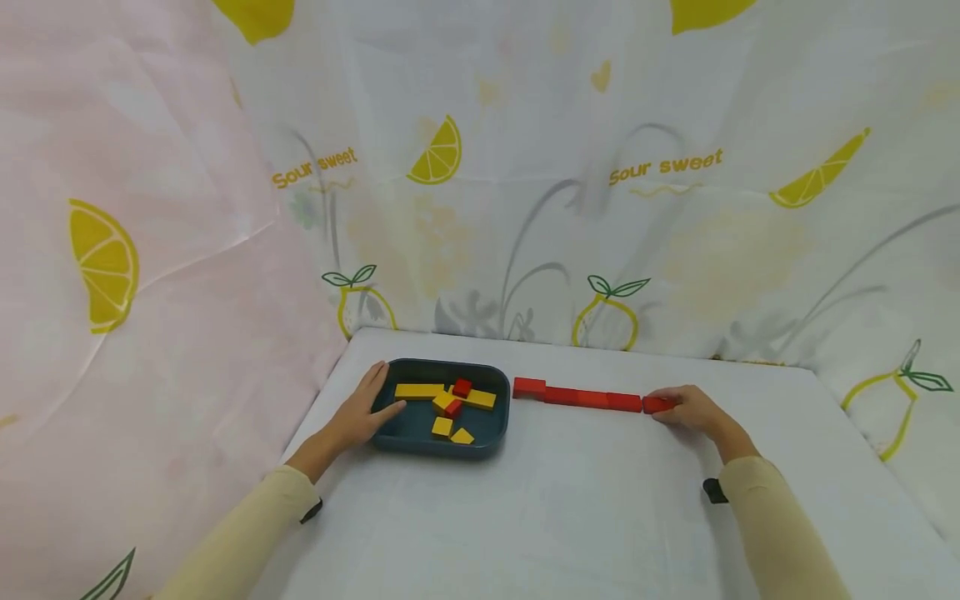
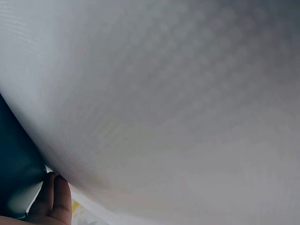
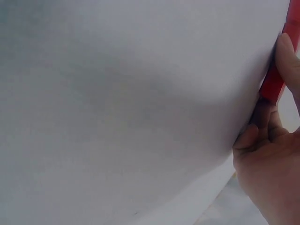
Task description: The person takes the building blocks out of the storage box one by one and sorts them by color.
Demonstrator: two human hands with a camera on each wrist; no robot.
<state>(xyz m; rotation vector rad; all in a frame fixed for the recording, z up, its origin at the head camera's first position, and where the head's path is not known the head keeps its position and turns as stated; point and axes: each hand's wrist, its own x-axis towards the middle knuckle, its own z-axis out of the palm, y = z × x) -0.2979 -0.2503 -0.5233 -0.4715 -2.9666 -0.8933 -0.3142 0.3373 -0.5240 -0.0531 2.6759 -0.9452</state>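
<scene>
My left hand (image 1: 360,415) holds the left side of a dark blue tray (image 1: 495,442), thumb over the rim and fingers along the outer wall. In the left wrist view, two fingers (image 2: 57,199) lie against the tray's outside (image 2: 16,154). Inside the tray are several yellow blocks (image 1: 420,392) and two red ones (image 1: 462,387). To its right, red blocks (image 1: 576,397) form a line on the table. At the line's right end my right hand (image 1: 693,411) pinches a red block (image 1: 655,405) between thumb and fingers; the right wrist view shows this red block (image 3: 272,84) from the side.
The white table (image 1: 570,508) has a patterned cloth (image 1: 525,217) hanging behind it, and a pinkish cloth (image 1: 187,317) at the left. A red block (image 1: 529,387) at the line's left end stands close to the tray's right rim.
</scene>
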